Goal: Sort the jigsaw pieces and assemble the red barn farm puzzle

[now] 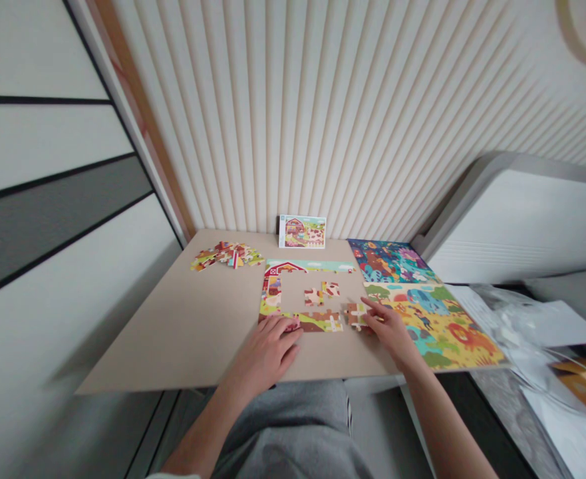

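Observation:
A partly assembled farm jigsaw puzzle (317, 322) lies on the table, its top, left and bottom edges joined around a bare middle. My left hand (265, 346) rests flat on its lower left corner, fingers stretched out and hiding some pieces. Right of the bottom edge, my right hand (390, 332) grips a small joined section of puzzle pieces (355, 315), brown and green with white fence parts. A small gap separates that section from the bottom row. Inside the frame sit two loose cow-patterned pieces, one lower left (313, 297) and one upper right (330, 289).
A pile of loose puzzle pieces (227, 255) lies at the table's back left. The puzzle box (302, 232) stands upright against the pleated wall. Two finished puzzles, a dark blue one (392, 261) and a yellow animal one (437, 326), cover the table's right side.

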`<state>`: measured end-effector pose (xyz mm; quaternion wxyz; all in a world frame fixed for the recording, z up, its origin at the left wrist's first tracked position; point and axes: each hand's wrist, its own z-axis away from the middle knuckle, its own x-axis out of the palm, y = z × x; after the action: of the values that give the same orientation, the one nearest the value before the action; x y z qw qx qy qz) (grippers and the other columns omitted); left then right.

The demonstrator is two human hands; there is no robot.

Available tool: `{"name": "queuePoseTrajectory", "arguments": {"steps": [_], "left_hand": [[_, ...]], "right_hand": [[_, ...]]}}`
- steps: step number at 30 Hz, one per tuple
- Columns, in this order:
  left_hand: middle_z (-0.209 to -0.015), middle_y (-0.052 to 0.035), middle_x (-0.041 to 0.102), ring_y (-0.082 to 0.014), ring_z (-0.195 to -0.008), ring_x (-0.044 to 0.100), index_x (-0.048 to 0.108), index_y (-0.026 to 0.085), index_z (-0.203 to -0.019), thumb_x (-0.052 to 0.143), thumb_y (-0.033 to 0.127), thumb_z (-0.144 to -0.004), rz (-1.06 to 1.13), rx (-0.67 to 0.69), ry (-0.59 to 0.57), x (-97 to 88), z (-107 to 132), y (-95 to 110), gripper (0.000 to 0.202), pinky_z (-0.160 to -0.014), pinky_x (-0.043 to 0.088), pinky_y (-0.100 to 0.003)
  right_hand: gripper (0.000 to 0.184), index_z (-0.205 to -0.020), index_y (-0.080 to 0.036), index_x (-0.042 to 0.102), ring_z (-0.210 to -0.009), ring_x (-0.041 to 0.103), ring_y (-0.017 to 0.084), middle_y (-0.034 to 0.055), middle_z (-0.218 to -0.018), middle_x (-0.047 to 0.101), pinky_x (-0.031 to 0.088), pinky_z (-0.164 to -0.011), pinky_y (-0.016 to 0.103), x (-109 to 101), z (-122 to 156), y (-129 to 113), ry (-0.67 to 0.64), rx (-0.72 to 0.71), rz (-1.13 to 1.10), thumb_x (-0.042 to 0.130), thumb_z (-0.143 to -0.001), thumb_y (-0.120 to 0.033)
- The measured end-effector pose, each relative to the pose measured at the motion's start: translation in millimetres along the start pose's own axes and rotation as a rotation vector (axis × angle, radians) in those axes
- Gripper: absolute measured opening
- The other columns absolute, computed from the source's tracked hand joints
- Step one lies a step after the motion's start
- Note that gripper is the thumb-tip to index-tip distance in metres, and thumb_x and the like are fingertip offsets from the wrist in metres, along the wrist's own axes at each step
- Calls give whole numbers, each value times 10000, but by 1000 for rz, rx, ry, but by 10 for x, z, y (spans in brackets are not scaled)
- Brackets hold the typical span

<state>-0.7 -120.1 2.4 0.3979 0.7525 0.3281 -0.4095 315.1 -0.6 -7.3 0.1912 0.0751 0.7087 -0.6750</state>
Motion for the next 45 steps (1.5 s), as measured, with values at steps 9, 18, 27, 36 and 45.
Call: {"name": "queuePoseTrajectory", "arguments": {"steps": [9, 18, 27, 36, 45], "left_hand": [[-1278, -79, 593, -269, -1231, 511, 636, 278, -1284, 576, 263, -966, 4, 2, 8, -12, -10, 17, 323, -1116, 405, -514], [-1284, -79, 595, -268, -1233, 515, 637, 285, -1286, 577, 267, -967, 6, 8, 24, 6, -3, 1, 325, -1107, 415, -510], [-1284, -79, 597, -269, -1228, 515, 630, 282, -1299, 567, 282, -974, -7, 6, 15, 0, -10, 9, 330, -1106, 416, -507], [-1301, -78, 585, -271, -1242, 502, 629, 276, -1297, 568, 279, -975, -8, 0, -3, 7, 5, 1, 328, -1119, 403, -508], [-1294, -76, 593, -268, -1240, 507, 628, 283, -1306, 575, 277, -969, -7, -9, -8, 5, -10, 9, 341, -1124, 400, -506]], "right_hand": [[429, -966, -209, 590, -625, 679, 221, 70, -730, 750, 463, -525, 289, 83, 54, 30, 71, 151, -54, 735, -781, -567], [305, -965, -220, 571, -533, 637, 209, 15, -634, 709, 393, -529, 291, 237, 180, -61, 131, 27, 355, 604, -859, -504], [253, -1060, -233, 582, -560, 631, 211, -33, -562, 639, 350, -555, 278, 244, 201, -142, 85, -30, 585, 537, -876, -401], [332, -1184, -274, 687, -608, 667, 216, 4, -656, 698, 389, -555, 268, 293, 221, -88, 24, -154, 722, 481, -970, -421], [369, -1260, -338, 708, -927, 747, 251, 48, -1081, 786, 517, -757, 300, 311, 270, -178, -144, -322, 834, 440, -1008, -312]]}}
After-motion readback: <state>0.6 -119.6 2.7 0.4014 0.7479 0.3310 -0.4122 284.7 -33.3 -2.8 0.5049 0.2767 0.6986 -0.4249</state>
